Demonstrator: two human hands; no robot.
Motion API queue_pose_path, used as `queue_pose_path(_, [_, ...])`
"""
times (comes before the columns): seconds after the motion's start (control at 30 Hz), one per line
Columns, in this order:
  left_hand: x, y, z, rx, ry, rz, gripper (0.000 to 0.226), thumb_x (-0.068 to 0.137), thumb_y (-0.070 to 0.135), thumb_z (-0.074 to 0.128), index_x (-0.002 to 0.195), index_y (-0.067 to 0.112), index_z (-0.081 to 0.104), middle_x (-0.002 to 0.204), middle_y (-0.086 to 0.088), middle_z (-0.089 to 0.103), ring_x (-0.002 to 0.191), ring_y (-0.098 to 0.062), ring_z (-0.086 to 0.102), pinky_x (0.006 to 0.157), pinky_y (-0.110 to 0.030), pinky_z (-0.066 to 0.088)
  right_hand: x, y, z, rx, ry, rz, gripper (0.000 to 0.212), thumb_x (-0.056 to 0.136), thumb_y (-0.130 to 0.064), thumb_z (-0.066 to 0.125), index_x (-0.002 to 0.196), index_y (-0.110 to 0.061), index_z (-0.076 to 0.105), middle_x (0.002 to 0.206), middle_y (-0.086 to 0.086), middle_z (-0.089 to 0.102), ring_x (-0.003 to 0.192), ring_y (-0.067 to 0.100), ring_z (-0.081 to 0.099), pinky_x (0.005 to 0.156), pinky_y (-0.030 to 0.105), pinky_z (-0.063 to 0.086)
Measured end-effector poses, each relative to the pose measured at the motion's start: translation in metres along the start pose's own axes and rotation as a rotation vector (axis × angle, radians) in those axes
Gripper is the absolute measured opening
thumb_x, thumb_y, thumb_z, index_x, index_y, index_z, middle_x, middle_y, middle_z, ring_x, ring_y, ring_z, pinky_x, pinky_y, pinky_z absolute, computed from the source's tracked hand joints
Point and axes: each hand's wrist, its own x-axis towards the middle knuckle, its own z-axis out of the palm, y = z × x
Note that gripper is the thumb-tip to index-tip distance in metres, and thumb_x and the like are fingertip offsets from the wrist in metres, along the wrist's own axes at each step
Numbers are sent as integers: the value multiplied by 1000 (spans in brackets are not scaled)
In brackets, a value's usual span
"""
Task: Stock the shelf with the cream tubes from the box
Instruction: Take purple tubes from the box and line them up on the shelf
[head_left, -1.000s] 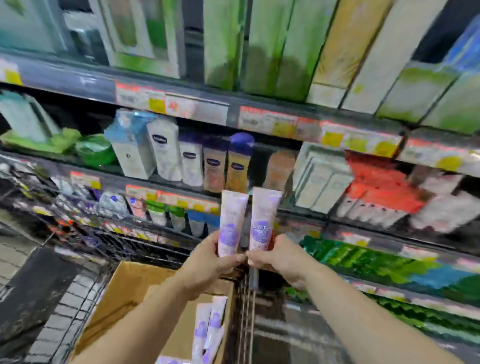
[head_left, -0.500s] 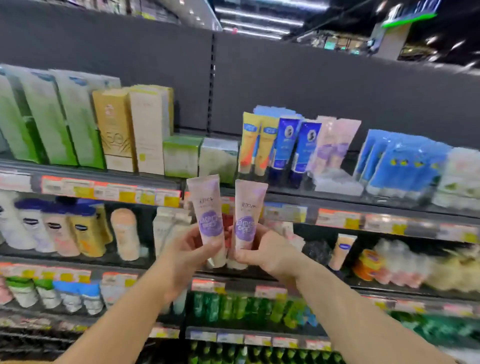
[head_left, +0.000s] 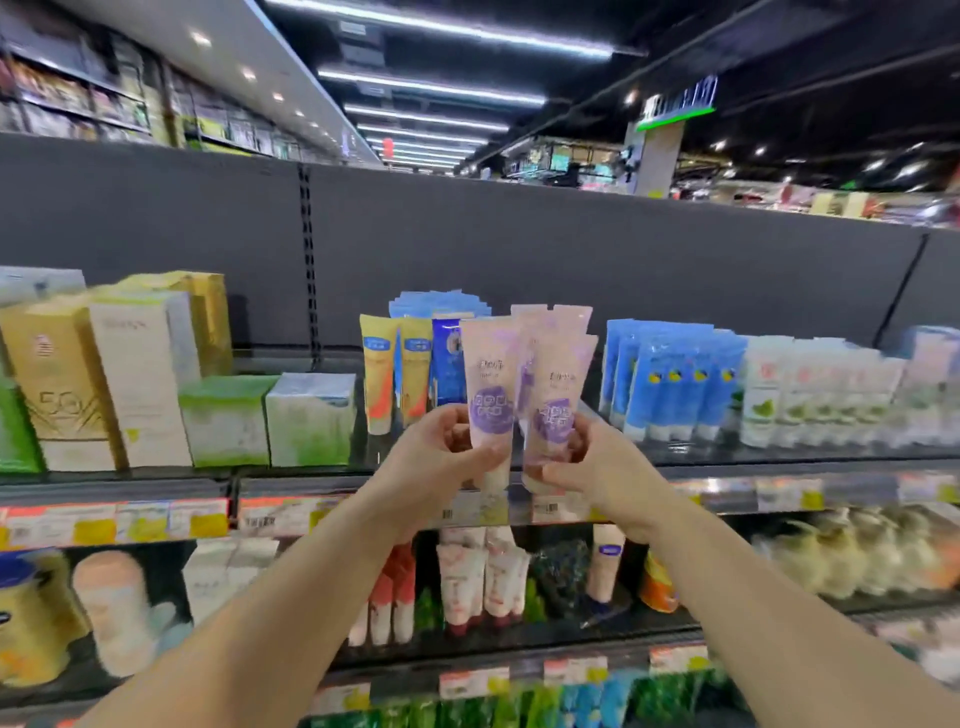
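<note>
My left hand (head_left: 441, 447) grips one pale pink cream tube (head_left: 488, 374) with a purple round label, cap end down. My right hand (head_left: 587, 462) grips a second matching tube (head_left: 561, 384) beside it. Both tubes stand upright, side by side, in front of the top shelf (head_left: 291, 486). Right behind them on that shelf stand more tubes of the same pink kind (head_left: 550, 317), between dark blue tubes and light blue ones. The box is out of view.
The top shelf also carries yellow tubes (head_left: 382, 374), dark blue tubes (head_left: 447, 358), light blue tubes (head_left: 675, 384), white-green tubes (head_left: 810, 389) and cartons (head_left: 140, 374) at left. Price tags line the shelf edges. Lower shelves are packed with bottles and tubes.
Both hands have lifted the two tubes from over the box up to the top shelf's height. My view has swung upward, and the box has dropped out of sight.
</note>
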Motion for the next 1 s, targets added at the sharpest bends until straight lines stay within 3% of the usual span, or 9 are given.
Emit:
queue_pose_path(0.17, [32, 13, 12, 41, 15, 14, 30, 82, 33, 74, 109, 27, 63, 96, 5, 74, 90, -15, 71, 78, -33, 57, 20, -2, -29, -66, 169, -14, 38, 79, -14, 78, 108, -27, 57, 93, -14, 67, 81, -4, 62, 66, 7, 45])
queue_pose_path(0.27, [41, 13, 14, 70, 28, 32, 27, 82, 34, 74, 107, 27, 64, 95, 6, 74, 89, -13, 71, 80, -36, 59, 33, 3, -42, -107, 250, 16, 38, 76, -17, 79, 108, -24, 60, 95, -8, 70, 88, 9, 65, 80, 24, 52])
queue_pose_path(0.4, [48, 7, 15, 124, 48, 55, 31, 81, 36, 74, 109, 25, 65, 97, 7, 73, 90, -12, 70, 84, -38, 59, 50, 8, -50, -134, 341, 34, 36, 76, -11, 76, 106, -21, 59, 94, -7, 69, 86, 9, 64, 75, 24, 50])
queue_pose_path(0.53, [52, 3, 22, 124, 88, 41, 29, 81, 36, 73, 108, 28, 65, 97, 9, 73, 89, -8, 70, 83, -33, 59, 79, 17, -50, -180, 362, 68, 35, 77, -10, 72, 106, -21, 56, 97, -6, 67, 91, 15, 63, 84, 36, 53])
queue_pose_path(0.67, [50, 2, 29, 103, 152, 47, 23, 82, 32, 71, 105, 29, 66, 96, 11, 73, 90, -8, 69, 74, -24, 57, 111, 27, -42, -130, 351, 64, 10, 87, -17, 57, 93, -16, 50, 92, 2, 58, 87, 18, 54, 70, 26, 44])
queue_pose_path(0.8, [46, 4, 33, 124, 219, 71, 21, 85, 29, 70, 105, 28, 66, 95, 12, 73, 86, -2, 68, 66, -17, 52, 134, 36, -36, -222, 375, 58, 19, 89, -16, 58, 99, -14, 42, 84, 0, 49, 65, 8, 45, 56, 7, 37])
queue_pose_path(0.93, [41, 4, 32, 94, 232, 70, 21, 85, 25, 70, 106, 26, 67, 96, 10, 73, 89, -6, 68, 72, -21, 53, 136, 37, -38, -288, 418, 72, 28, 86, -14, 64, 108, -14, 47, 107, 2, 56, 91, 18, 53, 76, 23, 42])
queue_pose_path(1.0, [41, 2, 29, 74, 215, 60, 21, 85, 23, 71, 105, 26, 68, 98, 7, 74, 92, -10, 69, 80, -28, 55, 136, 39, -37, -283, 372, 79, 29, 87, -15, 65, 106, -19, 43, 111, 0, 54, 91, 15, 50, 79, 24, 42])
